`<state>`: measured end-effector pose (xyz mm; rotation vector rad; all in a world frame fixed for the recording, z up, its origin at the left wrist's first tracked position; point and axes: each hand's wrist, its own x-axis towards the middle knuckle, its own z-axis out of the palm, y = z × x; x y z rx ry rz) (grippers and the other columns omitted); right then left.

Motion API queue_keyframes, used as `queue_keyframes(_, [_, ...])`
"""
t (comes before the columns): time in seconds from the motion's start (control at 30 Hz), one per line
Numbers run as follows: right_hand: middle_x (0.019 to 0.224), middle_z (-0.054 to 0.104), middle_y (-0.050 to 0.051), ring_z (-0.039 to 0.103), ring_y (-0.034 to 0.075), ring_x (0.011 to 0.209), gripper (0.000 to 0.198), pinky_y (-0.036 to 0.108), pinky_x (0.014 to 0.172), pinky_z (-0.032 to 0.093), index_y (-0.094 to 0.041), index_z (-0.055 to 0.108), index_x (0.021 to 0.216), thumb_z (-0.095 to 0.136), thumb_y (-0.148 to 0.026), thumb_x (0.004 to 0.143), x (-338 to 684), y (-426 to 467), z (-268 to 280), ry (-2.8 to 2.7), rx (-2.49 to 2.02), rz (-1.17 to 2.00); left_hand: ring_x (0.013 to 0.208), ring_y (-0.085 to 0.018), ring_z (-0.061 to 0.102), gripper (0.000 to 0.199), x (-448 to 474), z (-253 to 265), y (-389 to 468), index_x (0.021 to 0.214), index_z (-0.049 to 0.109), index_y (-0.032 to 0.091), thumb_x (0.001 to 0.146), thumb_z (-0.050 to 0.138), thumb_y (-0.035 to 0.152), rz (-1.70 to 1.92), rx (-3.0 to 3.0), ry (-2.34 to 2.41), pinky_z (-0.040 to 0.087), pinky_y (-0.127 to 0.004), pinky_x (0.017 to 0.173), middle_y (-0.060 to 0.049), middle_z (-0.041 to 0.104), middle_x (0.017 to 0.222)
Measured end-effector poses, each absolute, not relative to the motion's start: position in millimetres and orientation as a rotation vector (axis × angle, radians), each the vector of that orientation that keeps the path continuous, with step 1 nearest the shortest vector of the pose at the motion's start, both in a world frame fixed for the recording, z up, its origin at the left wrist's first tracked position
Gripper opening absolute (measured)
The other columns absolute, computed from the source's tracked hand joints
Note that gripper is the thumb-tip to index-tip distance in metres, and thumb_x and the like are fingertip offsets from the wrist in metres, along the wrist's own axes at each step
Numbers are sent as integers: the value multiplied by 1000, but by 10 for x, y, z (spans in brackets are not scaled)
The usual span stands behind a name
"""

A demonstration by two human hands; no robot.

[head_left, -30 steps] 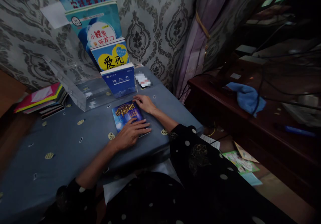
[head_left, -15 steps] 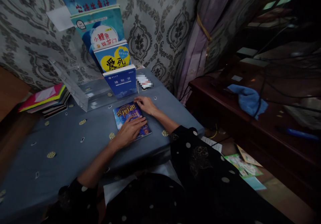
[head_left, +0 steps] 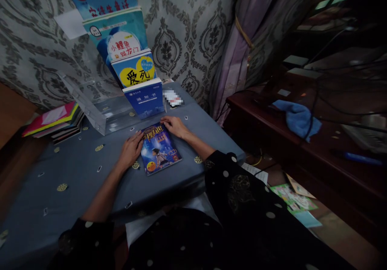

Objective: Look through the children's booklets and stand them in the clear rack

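A blue paperback book [head_left: 160, 151] lies flat, cover up, near the front edge of the cloth-covered table, with gold lettering and a cartoon figure on it. At its upper left edge rests my left hand [head_left: 131, 149], fingers stretched out and touching the cover's corner. My right hand [head_left: 174, 126] lies at the upper right corner of the book, its fingers extended and slightly bent over the edge. Neither hand grips or lifts the book. Just behind stands a clear acrylic rack [head_left: 98, 119] bearing several upright books, the nearest a dark blue booklet [head_left: 145, 100].
A stack of colourful folders [head_left: 57, 121] sits at the table's left rear. Beside the rack is a phone-like object [head_left: 173, 97], partly pixelated. To the right, a dark red desk [head_left: 266, 121] carries a blue cloth [head_left: 298, 119], cables and a blue pen [head_left: 363, 158]. Papers lie below it.
My left hand has slid left and up from the middle of the cover to its upper left edge, uncovering the picture. My right hand has stayed at the upper right corner.
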<state>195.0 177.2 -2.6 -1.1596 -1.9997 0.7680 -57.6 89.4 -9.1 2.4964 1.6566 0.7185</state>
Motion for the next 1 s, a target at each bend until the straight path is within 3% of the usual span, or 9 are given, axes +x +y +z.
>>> queue_keyframes(0.37, [114, 76, 9, 70, 20, 111, 32, 34, 100, 52, -15, 67, 120, 49, -7, 94, 1953, 1751, -1, -1992, -1144, 774, 129, -24, 59, 39, -741, 44, 369, 130, 65, 25, 98, 42, 28, 717, 2567, 1422, 46, -50, 110, -8, 65, 136])
queue_keyframes(0.67, [115, 76, 6, 69, 18, 111, 35, 32, 101, 51, -17, 67, 121, 49, -7, 93, 1958, 1769, -19, -2004, -1135, 766, 130, -23, 58, 48, -669, 90, -278, 143, 52, 31, 98, 45, 16, 708, 2713, 1169, 41, -50, 113, -6, 64, 137])
queue_keyframes(1.0, [116, 75, 8, 68, 19, 112, 36, 33, 103, 50, -15, 67, 123, 48, -8, 93, 1951, 1768, -16, -2018, -1140, 755, 131, -23, 57, 42, -113, 186, -183, 142, 53, 23, 100, 48, 23, 559, 2826, 1035, 40, -50, 114, -9, 63, 139])
